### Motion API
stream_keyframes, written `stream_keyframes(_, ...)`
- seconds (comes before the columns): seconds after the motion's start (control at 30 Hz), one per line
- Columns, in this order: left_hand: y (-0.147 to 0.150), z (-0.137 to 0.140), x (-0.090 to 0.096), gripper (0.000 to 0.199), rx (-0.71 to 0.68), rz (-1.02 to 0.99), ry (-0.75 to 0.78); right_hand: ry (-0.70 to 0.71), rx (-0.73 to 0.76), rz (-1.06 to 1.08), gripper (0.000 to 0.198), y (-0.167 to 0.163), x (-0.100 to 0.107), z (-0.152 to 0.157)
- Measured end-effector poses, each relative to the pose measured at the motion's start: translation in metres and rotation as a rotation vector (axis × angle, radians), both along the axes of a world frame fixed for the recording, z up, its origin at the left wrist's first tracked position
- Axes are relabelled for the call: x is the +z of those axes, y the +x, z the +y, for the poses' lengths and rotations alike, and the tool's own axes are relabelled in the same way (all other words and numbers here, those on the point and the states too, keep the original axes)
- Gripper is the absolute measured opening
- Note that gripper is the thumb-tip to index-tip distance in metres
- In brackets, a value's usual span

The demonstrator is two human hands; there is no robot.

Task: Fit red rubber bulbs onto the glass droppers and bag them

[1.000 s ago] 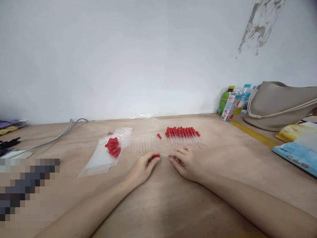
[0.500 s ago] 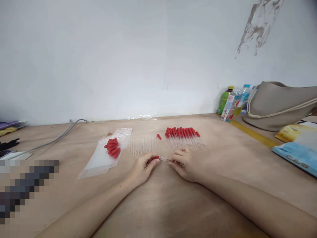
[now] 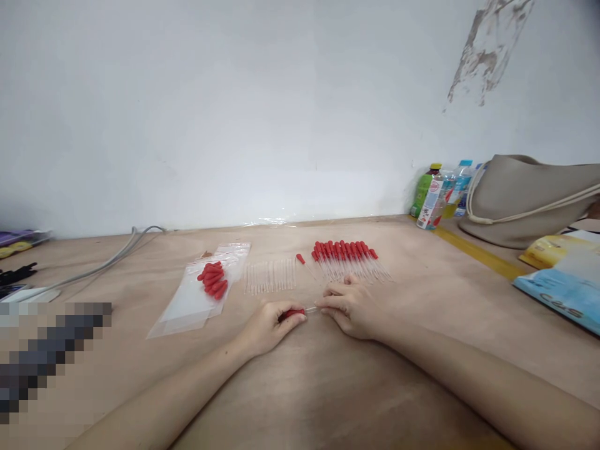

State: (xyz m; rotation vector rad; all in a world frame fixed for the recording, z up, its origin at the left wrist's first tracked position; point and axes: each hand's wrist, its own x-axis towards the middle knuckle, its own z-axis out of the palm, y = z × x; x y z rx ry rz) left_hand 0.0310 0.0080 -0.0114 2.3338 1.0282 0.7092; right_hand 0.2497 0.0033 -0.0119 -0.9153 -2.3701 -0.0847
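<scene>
My left hand point(image 3: 273, 327) is closed around a red rubber dropper bulb point(image 3: 295, 312), thumb and fingers pinching it. From the bulb's right end a thin clear dropper tube point(image 3: 311, 310) runs to the fingertips of my right hand point(image 3: 349, 310), which pinch it. The fingers hide how far the tube sits in the bulb. Beyond my hands lies a row of bare clear tubes point(image 3: 270, 277). A single red-capped dropper point(image 3: 300, 259) rests to their right, beside a bunch of several red-capped droppers point(image 3: 345, 252).
Loose red bulbs point(image 3: 214, 281) lie on clear plastic bags point(image 3: 180, 311) at left. A grey cable point(image 3: 110, 257) crosses the far left. Bottles point(image 3: 430, 199), a grey bag point(image 3: 529, 200) and a blue-and-yellow packet point(image 3: 560, 284) stand or lie at right. A white wall point(image 3: 281, 112) borders the table.
My left hand has come slightly towards me and to the right, with the bulb. The gap between my fingertips is smaller, so less tube shows. The right hand has barely shifted.
</scene>
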Motion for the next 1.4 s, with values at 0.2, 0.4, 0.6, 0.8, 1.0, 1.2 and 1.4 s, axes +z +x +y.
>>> stream_keyframes(0.2, -0.002, -0.001, 0.0, 0.021, -0.018, 0.05, 0.006, 0.023, -0.001, -0.016, 0.02, -0.008, 0.0, -0.006)
stream_keyframes(0.4, -0.003, -0.002, 0.0, 0.021, -0.053, 0.049, 0.037, -0.018, -0.038, -0.07, 0.022, -0.015, 0.002, -0.012)
stream_keyframes(0.6, -0.005, 0.0, -0.001, 0.019, -0.113, 0.042, 0.195, -0.08, -0.116, -0.088, 0.024, -0.024, 0.007, -0.02)
stream_keyframes(0.8, -0.009, 0.002, 0.0, 0.02, -0.152, 0.003, 0.344, -0.137, -0.11, -0.071, 0.028, -0.03, 0.012, -0.02)
stream_keyframes(1.0, -0.009, 0.006, 0.002, 0.022, 0.045, -0.081, 0.272, -0.147, -0.098, 0.023, 0.028, -0.018, 0.01, -0.011)
stream_keyframes(1.2, -0.011, 0.009, 0.002, 0.027, 0.056, -0.086, 0.257, -0.203, -0.135, 0.108, 0.024, -0.009, 0.003, -0.002)
stream_keyframes(1.4, -0.01, 0.007, 0.004, 0.017, 0.038, -0.022, 0.262, -0.135, -0.12, 0.02, 0.018, -0.012, 0.009, -0.006)
